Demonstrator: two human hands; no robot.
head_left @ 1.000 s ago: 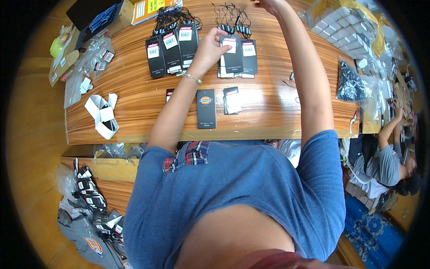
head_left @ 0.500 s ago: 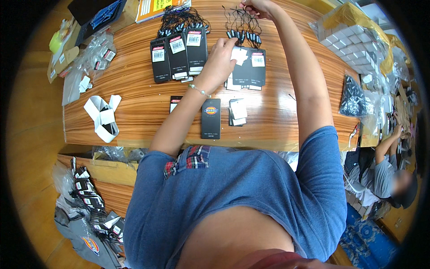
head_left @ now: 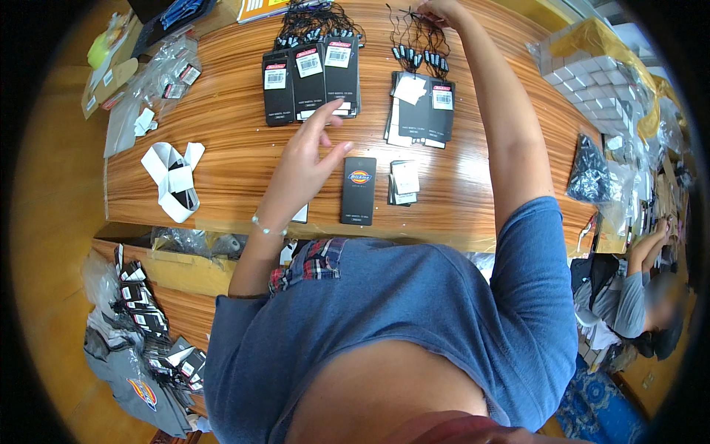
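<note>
Note left hand [head_left: 305, 164] loosely spread, empty, right hand [head_left: 444, 10] at cords [head_left: 427, 37] of tag bunch [head_left: 416, 115], grip unclear, stacked tags [head_left: 310, 90] apparently corded beyond left hand, black card [head_left: 359, 194] yet uncorded right of it.

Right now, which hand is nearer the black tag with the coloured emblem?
Left. The left hand is just left of the black tag; the right hand is well beyond its far end.

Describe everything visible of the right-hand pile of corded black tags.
The pile of black tags looks like card, lying overlapped on the table. White edges show beneath. A white slip covers part of the left tag; a red-and-white label sits on the right one. Black cords with small connectors run upward toward the right hand; contact is unclear.
</note>
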